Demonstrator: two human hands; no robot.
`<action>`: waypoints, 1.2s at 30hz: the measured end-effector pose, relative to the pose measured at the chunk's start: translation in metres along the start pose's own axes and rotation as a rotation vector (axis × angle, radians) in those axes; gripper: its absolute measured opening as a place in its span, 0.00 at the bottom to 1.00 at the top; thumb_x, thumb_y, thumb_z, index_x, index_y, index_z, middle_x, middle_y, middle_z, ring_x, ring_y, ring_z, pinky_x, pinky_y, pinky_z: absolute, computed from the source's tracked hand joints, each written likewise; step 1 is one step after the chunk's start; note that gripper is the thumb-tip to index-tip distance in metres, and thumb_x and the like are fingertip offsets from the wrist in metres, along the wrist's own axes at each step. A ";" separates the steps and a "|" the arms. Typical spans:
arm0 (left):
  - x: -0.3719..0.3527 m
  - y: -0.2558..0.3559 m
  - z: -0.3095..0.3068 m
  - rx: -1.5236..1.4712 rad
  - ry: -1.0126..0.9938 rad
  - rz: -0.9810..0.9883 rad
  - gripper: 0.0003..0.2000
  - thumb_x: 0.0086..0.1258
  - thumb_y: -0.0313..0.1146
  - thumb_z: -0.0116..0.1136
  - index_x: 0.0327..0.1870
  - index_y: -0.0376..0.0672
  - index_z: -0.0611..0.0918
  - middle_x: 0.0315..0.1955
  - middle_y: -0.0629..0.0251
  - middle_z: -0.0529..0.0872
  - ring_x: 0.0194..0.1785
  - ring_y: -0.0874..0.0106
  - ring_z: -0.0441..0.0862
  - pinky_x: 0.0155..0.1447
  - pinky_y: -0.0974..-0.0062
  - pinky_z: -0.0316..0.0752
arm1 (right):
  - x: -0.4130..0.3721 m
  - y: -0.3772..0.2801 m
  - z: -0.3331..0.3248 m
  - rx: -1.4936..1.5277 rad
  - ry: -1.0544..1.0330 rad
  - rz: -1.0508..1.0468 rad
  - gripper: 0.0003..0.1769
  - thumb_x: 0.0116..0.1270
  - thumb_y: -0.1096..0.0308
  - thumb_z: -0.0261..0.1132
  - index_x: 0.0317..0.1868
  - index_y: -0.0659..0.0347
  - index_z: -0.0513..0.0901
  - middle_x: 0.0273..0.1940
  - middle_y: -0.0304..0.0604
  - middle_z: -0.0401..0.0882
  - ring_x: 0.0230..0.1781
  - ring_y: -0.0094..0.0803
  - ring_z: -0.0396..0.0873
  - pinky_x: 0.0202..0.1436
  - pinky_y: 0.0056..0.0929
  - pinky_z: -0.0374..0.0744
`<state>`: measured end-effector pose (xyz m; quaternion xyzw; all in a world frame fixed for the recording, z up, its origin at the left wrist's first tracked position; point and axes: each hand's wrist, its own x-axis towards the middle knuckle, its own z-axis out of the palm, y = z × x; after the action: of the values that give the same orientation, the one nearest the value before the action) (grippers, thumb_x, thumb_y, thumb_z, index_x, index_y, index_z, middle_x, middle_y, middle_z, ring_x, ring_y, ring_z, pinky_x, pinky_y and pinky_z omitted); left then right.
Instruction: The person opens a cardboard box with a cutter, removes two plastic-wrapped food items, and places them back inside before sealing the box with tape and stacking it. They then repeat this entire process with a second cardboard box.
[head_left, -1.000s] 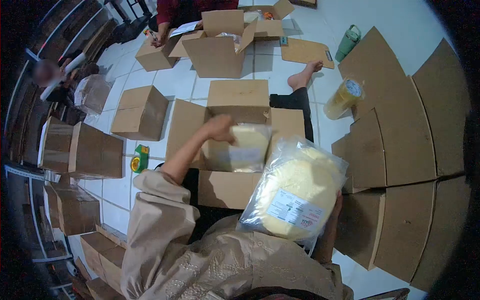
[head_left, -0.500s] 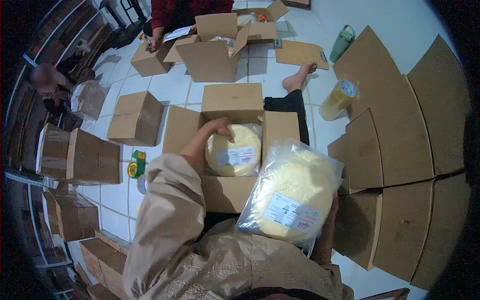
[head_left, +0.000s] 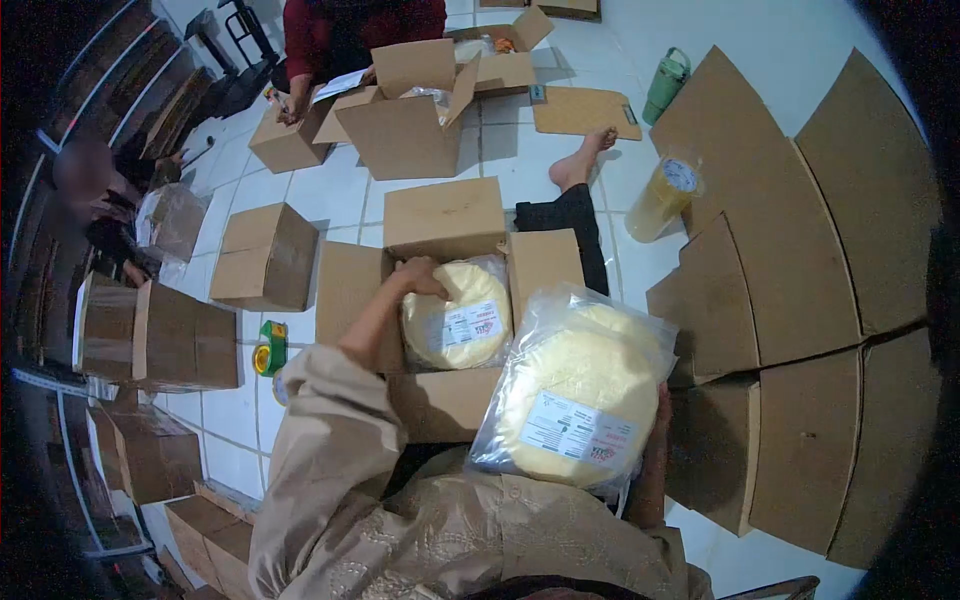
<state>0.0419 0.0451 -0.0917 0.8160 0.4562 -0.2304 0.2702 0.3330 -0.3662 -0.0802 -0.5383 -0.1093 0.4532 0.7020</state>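
Note:
An open cardboard box (head_left: 445, 405) stands in front of me with its flaps folded out. Inside lies a pale-yellow round pack (head_left: 455, 340) in clear plastic, labelled in white. My left hand (head_left: 422, 276) reaches into the box and grips this pack's upper left edge, thumb on top and the other fingers partly hidden. Over my lap, a second bagged pale-yellow round pack (head_left: 570, 385) leans against the box's right front corner. My right hand (head_left: 657, 425) holds it by its right edge, mostly behind the bag.
Closed cartons (head_left: 265, 255) stand on the left. Flattened cardboard (head_left: 800, 220) fills the right side, near tape rolls (head_left: 660, 200) and a green tumbler (head_left: 667, 85). A green tape dispenser (head_left: 270, 348) lies left. Two other people sit nearby, one behind an open carton (head_left: 405, 130).
The pack in the box has turned slightly, and its label now tilts up to the right. My left hand has shifted toward the pack's upper left edge. The view has moved a little.

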 end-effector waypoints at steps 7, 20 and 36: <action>-0.108 0.080 -0.021 -0.326 0.687 0.302 0.28 0.52 0.52 0.65 0.49 0.42 0.80 0.39 0.58 0.83 0.41 0.65 0.79 0.48 0.63 0.71 | 0.000 0.005 -0.004 -0.044 0.021 0.053 0.31 0.67 0.45 0.50 0.60 0.62 0.68 0.53 0.46 0.72 0.52 0.38 0.72 0.54 0.37 0.72; -0.130 0.095 0.002 -1.077 0.633 0.258 0.07 0.66 0.30 0.56 0.37 0.35 0.81 0.28 0.70 0.81 0.32 0.83 0.75 0.36 0.81 0.71 | 0.006 0.017 0.000 -0.101 0.040 0.112 0.38 0.65 0.46 0.55 0.66 0.63 0.59 0.60 0.49 0.66 0.59 0.38 0.66 0.62 0.37 0.65; -0.017 0.018 0.044 0.140 0.607 0.224 0.16 0.70 0.37 0.44 0.53 0.40 0.77 0.50 0.45 0.76 0.49 0.52 0.77 0.50 0.60 0.75 | 0.003 0.007 0.016 -0.101 0.024 0.142 0.45 0.60 0.49 0.60 0.71 0.61 0.49 0.69 0.50 0.52 0.69 0.41 0.52 0.70 0.38 0.52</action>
<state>0.0440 -0.0015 -0.1098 0.9091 0.4062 0.0237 0.0889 0.3207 -0.3530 -0.0812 -0.5847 -0.0851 0.4894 0.6414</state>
